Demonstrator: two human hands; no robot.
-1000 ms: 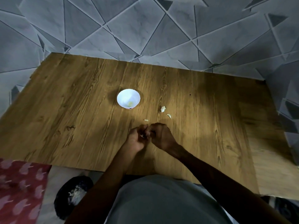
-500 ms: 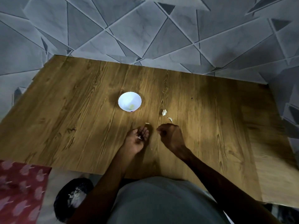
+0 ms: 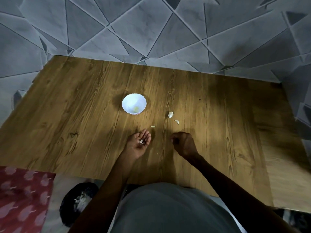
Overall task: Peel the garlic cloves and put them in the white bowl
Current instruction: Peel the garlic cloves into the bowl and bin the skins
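Observation:
The white bowl (image 3: 128, 102) stands on the wooden board (image 3: 75, 115) with one yellowish peeled clove (image 3: 136, 108) inside. My left hand (image 3: 134, 148) lies palm up in front of the bowl, fingers relaxed, with white bits of garlic skin (image 3: 141, 141) on the palm. To its right, my right hand (image 3: 184, 144) hovers knuckles up with its fingers curled and fingertips together; anything between them is hidden. An unpeeled garlic clove (image 3: 170, 114) and a smaller garlic piece (image 3: 177, 122) lie right of the bowl. A tiny scrap (image 3: 152, 126) lies near my left fingertips.
The board rests on a grey tiled floor (image 3: 151, 31). A black container (image 3: 70, 209) with white peels in it sits off the board's near left corner, beside a red patterned cloth (image 3: 21, 199). My grey-clothed lap (image 3: 168, 212) fills the bottom.
My hands were pressed together over the garlic; they have come apart. The left hand has turned palm up with skin on it, and the right has drawn off to the right.

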